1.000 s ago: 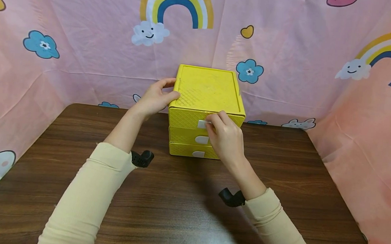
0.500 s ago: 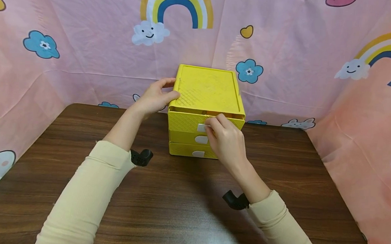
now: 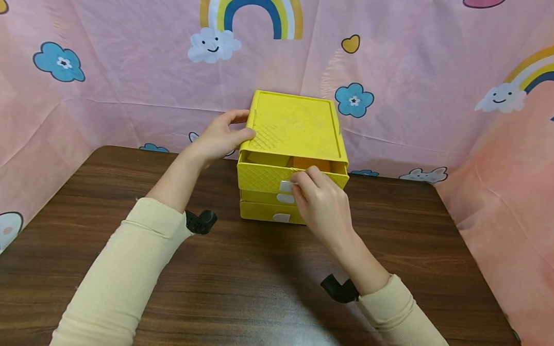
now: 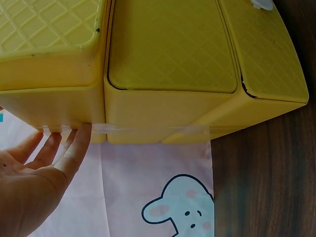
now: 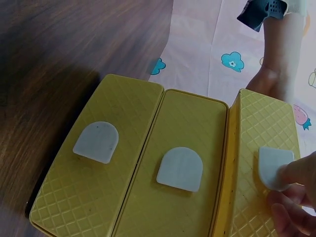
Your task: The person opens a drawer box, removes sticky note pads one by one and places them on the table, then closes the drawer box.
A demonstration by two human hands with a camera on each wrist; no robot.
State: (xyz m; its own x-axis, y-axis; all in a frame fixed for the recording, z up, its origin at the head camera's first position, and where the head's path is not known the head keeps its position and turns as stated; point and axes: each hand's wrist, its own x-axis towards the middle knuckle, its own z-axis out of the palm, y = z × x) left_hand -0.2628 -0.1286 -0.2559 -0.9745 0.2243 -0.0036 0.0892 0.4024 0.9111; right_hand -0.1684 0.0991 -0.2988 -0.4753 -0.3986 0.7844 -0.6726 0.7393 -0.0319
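Observation:
A yellow plastic drawer box (image 3: 302,125) with three stacked drawers stands on the table. My right hand (image 3: 323,206) pinches the white tab handle (image 5: 271,165) of the top drawer (image 3: 262,178), which is pulled partly out. Through its gap, something orange (image 3: 311,164) and a yellow surface (image 3: 269,160) show; what they are is unclear. My left hand (image 3: 219,139) rests against the box's left side, thumb at the top edge; in the left wrist view its extended fingers (image 4: 74,150) touch the side wall. Both lower drawers, the middle one (image 5: 185,118) and the bottom one (image 5: 123,98), are closed.
The brown wood-grain table (image 3: 234,295) extends in front of the box and to both sides. Behind hangs a pink cloth (image 3: 147,59) printed with rainbows, clouds and flowers, close to the box's back. A black wrist camera (image 3: 339,289) sits below my right hand.
The top drawer has slid out toward me from nearly closed, exposing part of its inside. My right hand has moved slightly back and down with the handle; my left hand stays put.

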